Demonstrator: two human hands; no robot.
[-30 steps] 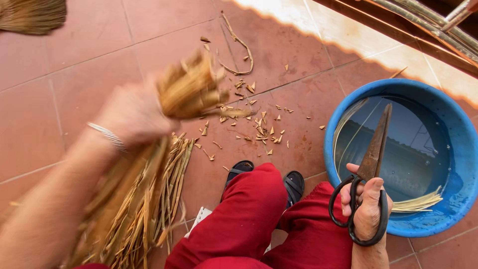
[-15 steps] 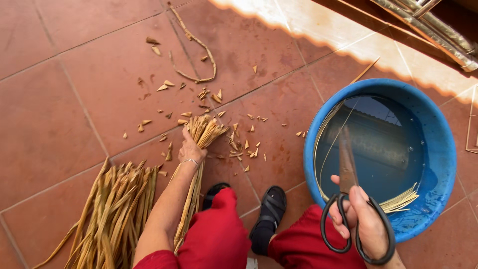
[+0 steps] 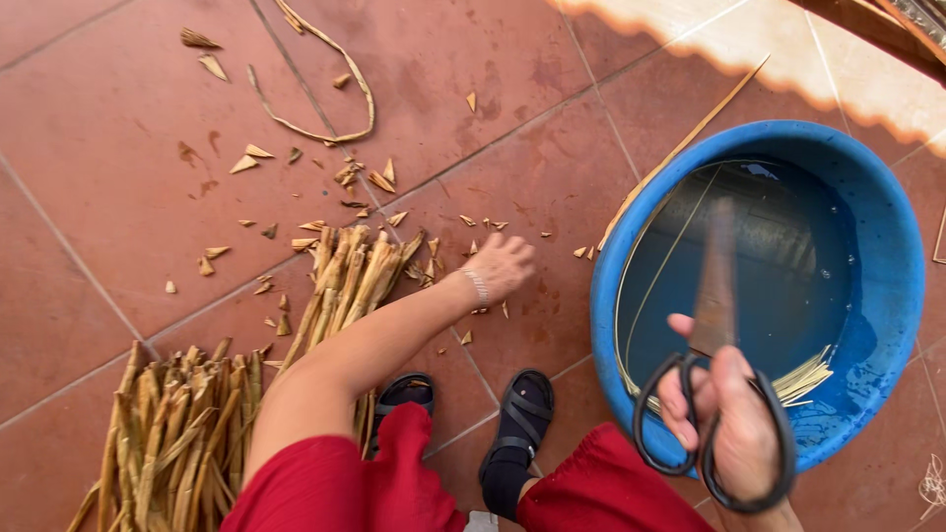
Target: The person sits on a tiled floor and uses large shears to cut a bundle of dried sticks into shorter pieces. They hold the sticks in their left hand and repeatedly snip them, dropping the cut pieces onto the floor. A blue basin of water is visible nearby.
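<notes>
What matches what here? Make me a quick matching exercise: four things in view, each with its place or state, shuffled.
Things:
1. scissors
2. blue basin
3. left hand
4. cut bundle of stalks

Places or states:
A. reaching over the tiles, empty
B. lying on the floor beside the left forearm
C. gripped in the right hand
D. holding water and thin strips

Pairs: 1-C, 2-D, 3-A, 4-B
</notes>
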